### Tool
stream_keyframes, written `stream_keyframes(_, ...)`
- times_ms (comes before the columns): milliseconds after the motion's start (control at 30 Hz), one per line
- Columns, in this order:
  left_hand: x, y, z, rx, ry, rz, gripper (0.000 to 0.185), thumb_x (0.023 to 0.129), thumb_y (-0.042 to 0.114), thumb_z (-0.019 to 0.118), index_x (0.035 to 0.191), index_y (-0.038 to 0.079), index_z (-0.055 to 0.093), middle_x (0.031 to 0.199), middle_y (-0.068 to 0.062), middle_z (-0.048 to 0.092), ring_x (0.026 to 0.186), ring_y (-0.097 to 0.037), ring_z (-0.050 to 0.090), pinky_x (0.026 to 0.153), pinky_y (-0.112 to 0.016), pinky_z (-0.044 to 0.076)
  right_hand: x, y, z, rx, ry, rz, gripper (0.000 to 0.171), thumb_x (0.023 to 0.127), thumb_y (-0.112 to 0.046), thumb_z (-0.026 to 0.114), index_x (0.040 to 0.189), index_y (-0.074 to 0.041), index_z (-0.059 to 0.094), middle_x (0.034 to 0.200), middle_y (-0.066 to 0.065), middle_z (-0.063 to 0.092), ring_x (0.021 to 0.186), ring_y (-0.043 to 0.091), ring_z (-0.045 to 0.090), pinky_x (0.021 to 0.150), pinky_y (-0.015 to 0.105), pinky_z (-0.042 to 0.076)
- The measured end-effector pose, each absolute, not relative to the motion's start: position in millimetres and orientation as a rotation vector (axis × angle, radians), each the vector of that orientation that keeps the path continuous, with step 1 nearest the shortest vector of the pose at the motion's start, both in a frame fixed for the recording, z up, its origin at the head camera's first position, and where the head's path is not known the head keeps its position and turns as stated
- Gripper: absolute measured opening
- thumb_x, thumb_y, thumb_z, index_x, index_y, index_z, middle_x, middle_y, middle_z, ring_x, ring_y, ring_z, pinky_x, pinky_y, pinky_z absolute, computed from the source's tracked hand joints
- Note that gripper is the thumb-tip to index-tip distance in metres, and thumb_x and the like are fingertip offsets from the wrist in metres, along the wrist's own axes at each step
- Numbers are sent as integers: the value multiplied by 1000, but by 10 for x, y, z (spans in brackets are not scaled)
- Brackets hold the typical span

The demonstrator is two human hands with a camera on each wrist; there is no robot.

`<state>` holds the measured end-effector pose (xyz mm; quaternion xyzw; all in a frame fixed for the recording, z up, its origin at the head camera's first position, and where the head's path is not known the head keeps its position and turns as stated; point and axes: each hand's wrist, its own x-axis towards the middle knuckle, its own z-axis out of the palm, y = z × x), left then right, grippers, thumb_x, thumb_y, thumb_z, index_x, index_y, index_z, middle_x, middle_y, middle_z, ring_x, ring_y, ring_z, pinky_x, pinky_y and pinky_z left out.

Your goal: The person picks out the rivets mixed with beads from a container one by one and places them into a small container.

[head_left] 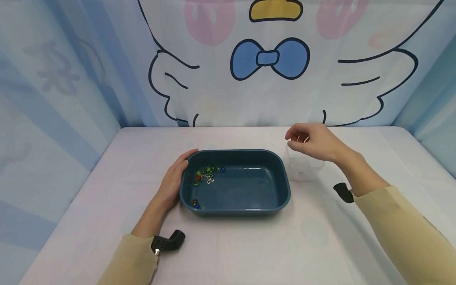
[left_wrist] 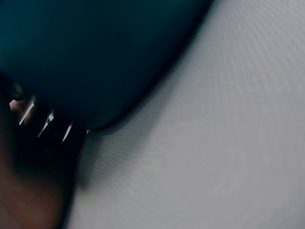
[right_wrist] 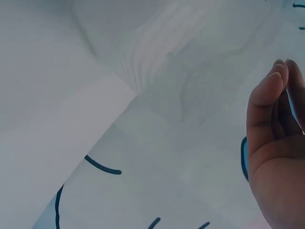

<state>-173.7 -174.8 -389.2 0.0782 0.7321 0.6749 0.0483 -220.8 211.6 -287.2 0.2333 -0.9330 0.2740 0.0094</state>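
My left hand (head_left: 171, 182) rests along the left end of a dark teal tray (head_left: 235, 211), its fingers following the outer wall and the thumb at the rim. Inside the tray, glass beads (head_left: 208, 170) in green, red and blue lie at the left, with small silvery rings (head_left: 209, 179) among them. A few more beads (head_left: 196, 204) sit near the front left corner. Over a clear plastic box (head_left: 301, 172) on the right hovers my right hand (head_left: 313, 140). Its thumb and fingers (right_wrist: 267, 90) are bent toward one another, with nothing visible between them.
The tray and box stand on a pale cloth-covered table (head_left: 235, 253). A printed curtain (head_left: 213, 95) with a blue bow closes off the back. Black wrist mounts (head_left: 167, 241) sit on both arms, near the beige sleeves.
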Motion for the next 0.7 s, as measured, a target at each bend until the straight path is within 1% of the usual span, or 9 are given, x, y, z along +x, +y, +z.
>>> stream_keyframes(233, -1746, -1749, -3897, 239, 2249, 2047, 47, 111, 21, 24, 155, 15, 39, 157, -5, 40, 145, -20, 31, 120, -42, 18, -2204, 1999, -2813, 743, -2917, 895, 18, 94, -13, 62, 109, -5, 69, 93, 7, 62, 85, 23, 54, 69, 35, 47)
stream_keyframes(367, -1753, -1740, -3897, 238, 2245, 2045, 47, 111, 21, 24, 155, 15, 39, 156, -4, 40, 145, -18, 32, 120, -41, 19, -2201, 1948, -2789, 759, -2910, 903, 18, 94, -13, 62, 109, -6, 69, 93, 6, 62, 84, 22, 55, 70, 36, 48)
stream_keyframes(533, -1752, -1739, -3893, 240, 2244, 2047, 48, 111, 20, 24, 155, 14, 39, 156, -5, 40, 145, -20, 31, 120, -43, 19, -2211, 1862, -2755, 796, -2888, 937, 17, 93, -13, 63, 108, -7, 69, 92, 5, 62, 83, 22, 55, 71, 37, 48)
stream_keyframes(700, -1740, -1740, -3887, 218, 2236, 2056, 47, 110, 21, 24, 155, 15, 39, 156, -4, 41, 144, -18, 32, 120, -42, 19, -2206, 1757, -2723, 835, -2860, 973, 17, 93, -13, 64, 108, -7, 69, 92, 5, 62, 82, 22, 55, 71, 36, 48)
